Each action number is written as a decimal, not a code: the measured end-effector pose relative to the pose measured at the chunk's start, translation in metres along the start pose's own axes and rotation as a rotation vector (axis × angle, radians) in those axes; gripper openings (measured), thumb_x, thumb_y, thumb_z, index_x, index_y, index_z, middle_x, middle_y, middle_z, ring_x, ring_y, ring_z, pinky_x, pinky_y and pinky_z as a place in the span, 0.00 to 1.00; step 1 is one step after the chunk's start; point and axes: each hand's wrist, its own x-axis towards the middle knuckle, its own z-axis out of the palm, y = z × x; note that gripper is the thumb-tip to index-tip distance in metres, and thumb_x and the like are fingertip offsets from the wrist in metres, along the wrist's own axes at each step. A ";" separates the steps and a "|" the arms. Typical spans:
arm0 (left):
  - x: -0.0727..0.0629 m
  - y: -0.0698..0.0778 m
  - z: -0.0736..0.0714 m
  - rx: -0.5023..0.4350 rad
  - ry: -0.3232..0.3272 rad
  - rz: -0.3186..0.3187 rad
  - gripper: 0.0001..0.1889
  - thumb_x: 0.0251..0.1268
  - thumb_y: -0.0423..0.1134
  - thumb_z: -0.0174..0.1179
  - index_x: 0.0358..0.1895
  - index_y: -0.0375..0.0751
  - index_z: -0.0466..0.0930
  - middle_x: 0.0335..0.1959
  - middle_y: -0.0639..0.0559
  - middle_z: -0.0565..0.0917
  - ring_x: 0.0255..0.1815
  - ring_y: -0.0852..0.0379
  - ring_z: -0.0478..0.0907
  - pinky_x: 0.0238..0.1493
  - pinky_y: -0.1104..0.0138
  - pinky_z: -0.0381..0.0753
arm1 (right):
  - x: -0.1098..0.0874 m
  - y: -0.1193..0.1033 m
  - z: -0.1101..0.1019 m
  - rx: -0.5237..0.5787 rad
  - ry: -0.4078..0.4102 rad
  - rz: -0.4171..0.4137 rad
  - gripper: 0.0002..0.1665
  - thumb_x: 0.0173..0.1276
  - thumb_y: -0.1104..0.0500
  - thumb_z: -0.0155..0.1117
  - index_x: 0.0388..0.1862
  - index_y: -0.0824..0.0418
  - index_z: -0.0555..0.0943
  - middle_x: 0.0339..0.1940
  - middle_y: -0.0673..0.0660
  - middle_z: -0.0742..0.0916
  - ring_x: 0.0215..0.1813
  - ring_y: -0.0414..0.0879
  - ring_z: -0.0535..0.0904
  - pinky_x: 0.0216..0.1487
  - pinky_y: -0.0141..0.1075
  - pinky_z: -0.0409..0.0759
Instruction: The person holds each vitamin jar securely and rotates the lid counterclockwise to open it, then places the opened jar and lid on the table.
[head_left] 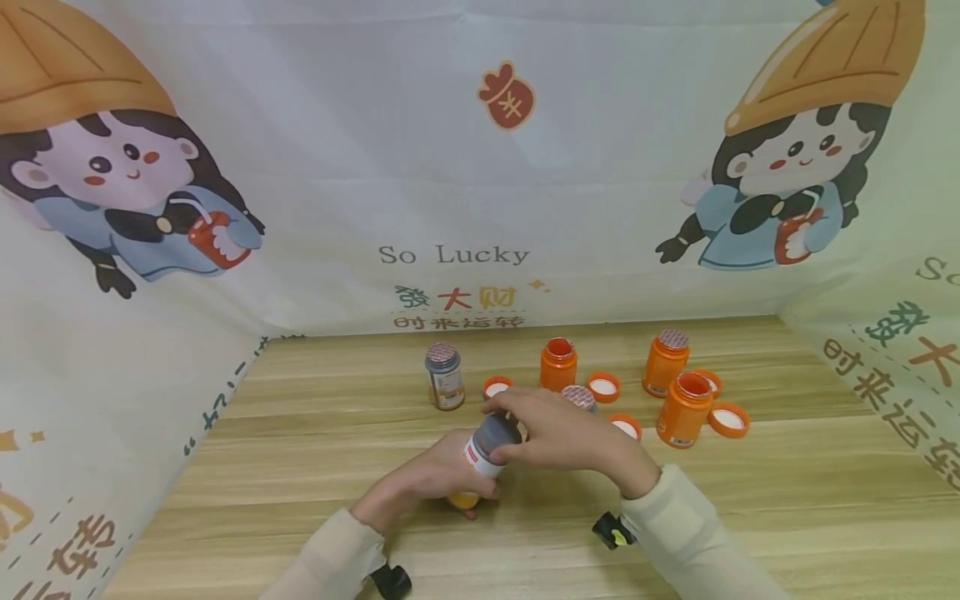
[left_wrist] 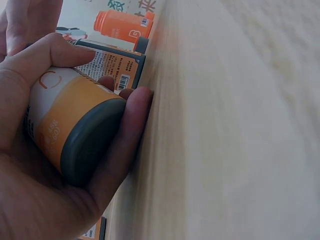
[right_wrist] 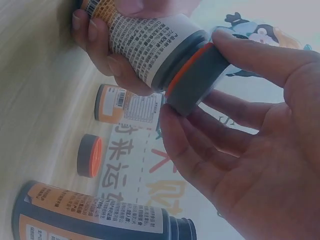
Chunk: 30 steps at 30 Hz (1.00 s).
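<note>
My left hand (head_left: 442, 468) grips a grey bottle (left_wrist: 67, 110) with a white and orange label, fingers wrapped round its body. The bottle tilts, its grey base toward the left wrist camera. At its top, my right hand (head_left: 566, 433) pinches the dark grey cap (right_wrist: 200, 80) between thumb and fingers. The cap sits at the bottle's mouth, and its orange lower edge shows beside the neck. Partly hidden behind my right hand stands another grey bottle, with only its foil-sealed top (head_left: 580, 397) showing in the head view.
An uncapped grey bottle (head_left: 446, 383) with a foil seal stands at the back. To the right are orange bottles (head_left: 558, 368), (head_left: 666, 367), (head_left: 684, 414). Several loose caps (head_left: 603, 387) lie among them on the wooden table (head_left: 300, 450). A printed cloth (head_left: 337, 167) hangs behind.
</note>
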 end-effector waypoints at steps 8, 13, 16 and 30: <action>0.001 0.000 0.000 0.031 0.008 0.020 0.18 0.48 0.29 0.68 0.46 0.36 0.78 0.33 0.53 0.80 0.30 0.58 0.80 0.24 0.66 0.86 | 0.000 -0.001 0.002 0.024 -0.004 0.059 0.30 0.71 0.38 0.66 0.62 0.56 0.80 0.59 0.54 0.86 0.51 0.44 0.80 0.50 0.36 0.80; 0.001 0.000 0.001 -0.006 -0.009 0.007 0.18 0.49 0.28 0.68 0.46 0.36 0.77 0.33 0.51 0.81 0.30 0.57 0.82 0.23 0.65 0.87 | -0.001 -0.001 0.002 0.001 -0.007 0.031 0.28 0.71 0.44 0.67 0.62 0.59 0.81 0.58 0.53 0.86 0.52 0.44 0.79 0.52 0.38 0.81; 0.000 0.000 0.000 -0.005 -0.011 0.004 0.18 0.49 0.28 0.68 0.46 0.37 0.77 0.33 0.51 0.81 0.30 0.57 0.82 0.23 0.66 0.87 | -0.001 -0.001 0.001 0.001 -0.014 0.005 0.30 0.70 0.46 0.69 0.65 0.60 0.79 0.62 0.54 0.85 0.56 0.46 0.80 0.57 0.41 0.81; -0.001 0.000 0.001 -0.020 -0.013 0.008 0.19 0.50 0.28 0.68 0.48 0.34 0.77 0.34 0.51 0.81 0.29 0.57 0.82 0.23 0.66 0.86 | -0.002 -0.004 0.002 0.013 -0.028 0.078 0.27 0.74 0.43 0.63 0.63 0.57 0.79 0.57 0.55 0.86 0.55 0.47 0.79 0.56 0.43 0.81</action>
